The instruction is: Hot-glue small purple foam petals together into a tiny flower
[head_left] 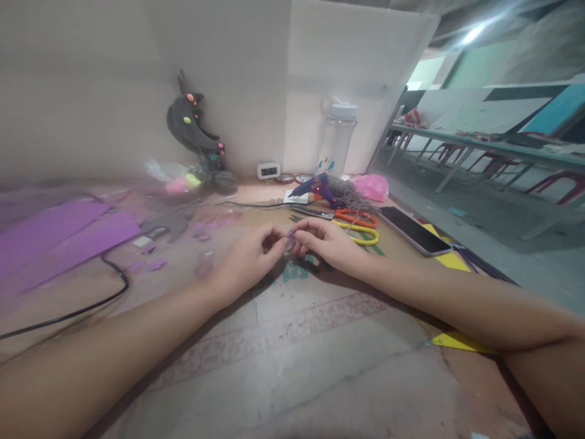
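My left hand and my right hand meet over the middle of the table. Between their fingertips is a small purple paper piece, pinched from both sides; its exact shape is mostly hidden by the fingers. Left of my left hand lie several small purple paper flowers and larger purple sheets. Just beyond my right hand are scissors with yellow handles and scissors with orange handles.
A blue glue gun lies behind the scissors, near grey yarn and a pink bag. A clear bottle, a small digital clock and a dark crescent decoration stand farther back. A phone lies right; a black cable runs left.
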A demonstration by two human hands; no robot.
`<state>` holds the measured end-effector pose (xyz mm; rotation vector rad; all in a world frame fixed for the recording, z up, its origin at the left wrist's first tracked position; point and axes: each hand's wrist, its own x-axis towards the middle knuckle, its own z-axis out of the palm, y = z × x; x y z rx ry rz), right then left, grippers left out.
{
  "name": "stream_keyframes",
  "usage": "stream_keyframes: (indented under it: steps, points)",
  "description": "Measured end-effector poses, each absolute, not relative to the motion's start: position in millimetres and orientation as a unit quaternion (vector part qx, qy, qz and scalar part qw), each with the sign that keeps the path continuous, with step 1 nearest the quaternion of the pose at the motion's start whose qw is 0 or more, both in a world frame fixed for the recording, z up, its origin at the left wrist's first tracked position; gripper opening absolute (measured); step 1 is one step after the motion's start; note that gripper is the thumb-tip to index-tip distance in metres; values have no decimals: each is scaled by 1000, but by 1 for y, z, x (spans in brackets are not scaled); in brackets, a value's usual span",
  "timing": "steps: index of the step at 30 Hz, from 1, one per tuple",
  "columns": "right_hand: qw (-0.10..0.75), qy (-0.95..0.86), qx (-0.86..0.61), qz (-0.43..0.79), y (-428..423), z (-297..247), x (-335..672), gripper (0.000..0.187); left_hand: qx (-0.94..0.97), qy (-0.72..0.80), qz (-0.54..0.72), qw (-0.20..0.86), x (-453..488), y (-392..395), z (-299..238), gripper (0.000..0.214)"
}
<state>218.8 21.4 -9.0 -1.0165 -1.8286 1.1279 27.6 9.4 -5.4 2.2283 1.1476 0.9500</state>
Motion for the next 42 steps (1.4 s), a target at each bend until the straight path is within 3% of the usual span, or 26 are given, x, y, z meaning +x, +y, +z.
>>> stream_keyframes:
  steps: [7,16,28,42]
  points:
    - [373,-687,-399,479,24,-13,215,5,801,445,338,217,27,12,-8,29]
    - [359,-693,-420,462,26,-11,216,7,851,428,281,116,24,12,-6,32]
    - [348,-707,-405,464,25,-10,217,11,796,454,353,190,25,13,-7,18]
    - [348,-724,-378,460,22,-8,217,23,783,454,360,229,26,14,-9,20]
